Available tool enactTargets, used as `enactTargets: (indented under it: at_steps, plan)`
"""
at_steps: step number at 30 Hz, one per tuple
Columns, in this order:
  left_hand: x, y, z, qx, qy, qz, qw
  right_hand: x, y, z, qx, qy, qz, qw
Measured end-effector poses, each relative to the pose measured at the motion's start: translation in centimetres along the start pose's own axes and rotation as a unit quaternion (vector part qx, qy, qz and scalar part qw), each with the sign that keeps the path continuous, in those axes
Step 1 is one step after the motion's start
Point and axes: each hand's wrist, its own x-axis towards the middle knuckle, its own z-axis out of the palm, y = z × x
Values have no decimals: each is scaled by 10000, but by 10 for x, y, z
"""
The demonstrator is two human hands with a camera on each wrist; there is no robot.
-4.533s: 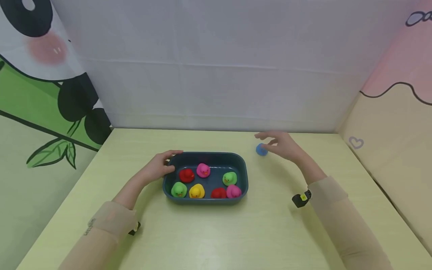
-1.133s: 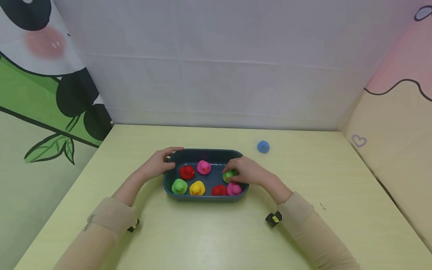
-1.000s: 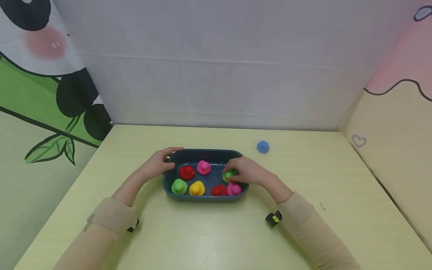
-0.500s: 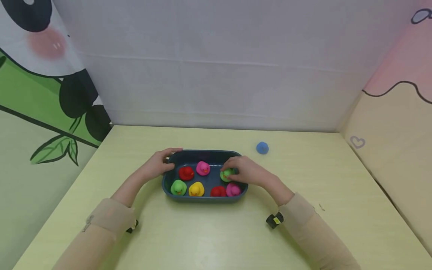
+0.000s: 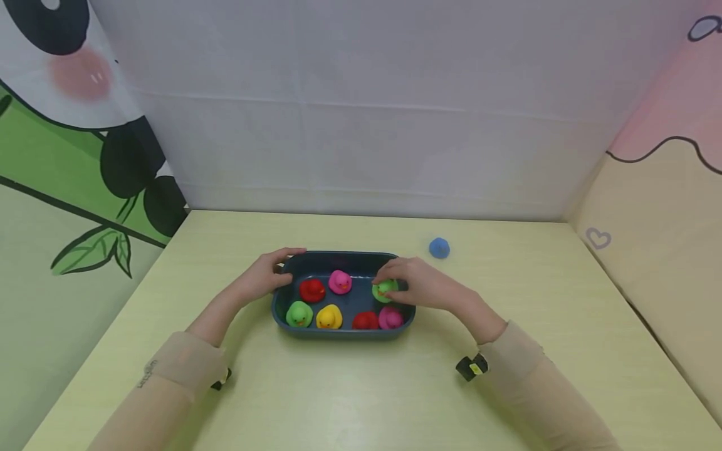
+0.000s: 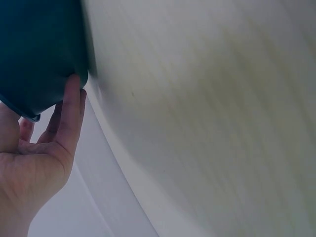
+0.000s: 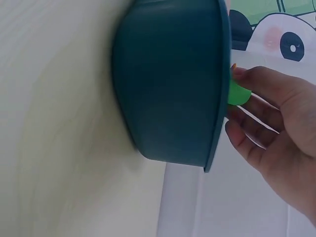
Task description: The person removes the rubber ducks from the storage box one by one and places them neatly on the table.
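A dark blue-green plastic basin [image 5: 338,334] stands on the table. My left hand [image 5: 256,275] grips its left end, thumb over the rim and fingers along the outer wall, as the left wrist view shows from below. At the other end my right hand [image 5: 420,283] pinches a green rubber duck [image 5: 385,289] between thumb and fingers. In the right wrist view this duck [image 7: 239,94] shows above the rim. Inside the basin lie another green duck [image 5: 299,314], a yellow duck [image 5: 329,317], two red ducks [image 5: 312,290] and two pink ducks [image 5: 340,282].
A small blue toy [image 5: 439,248] sits on the pale wooden table [image 5: 350,401], behind and right of the basin. White cloth [image 5: 361,156] closes off the back, and printed panels flank both sides.
My right hand has come from beside the blue toy into the basin and taken hold of the green duck. Lately it has lifted the duck slightly. The left hand stays on the basin.
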Motion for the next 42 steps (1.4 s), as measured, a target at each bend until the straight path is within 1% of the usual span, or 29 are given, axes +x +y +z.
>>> enactTargets:
  at_steps: [3,10,13,17,20,26,32,37,42]
  plan:
    - [0,1,0,26,-1,2,10000,-3,-3,-7,-7,2,-28,10000]
    - [1,0,1,27,-10,40,10000,-10,-5,-23,-5,227,-206,9995]
    - [1,0,0,31,-18,88,10000,-13,-6,-29,-18,213,-122,9997]
    - [1,1,0,32,-1,43,10000,-18,-7,-39,22,180,40,9998]
    - [1,1,1,49,-7,16,10000,-22,-7,-48,1,222,57,9997]
    - [2,0,1,32,0,-23,10000,-29,-3,-63,-110,351,-162,9992]
    - [2,-1,2,32,32,-46,10000,-36,5,-73,-108,524,-396,9978]
    - [2,0,3,43,17,24,10000,-44,8,-79,-159,535,-393,9977]
    - [2,1,2,25,19,-23,10000,-53,12,-86,-153,547,-271,9980]
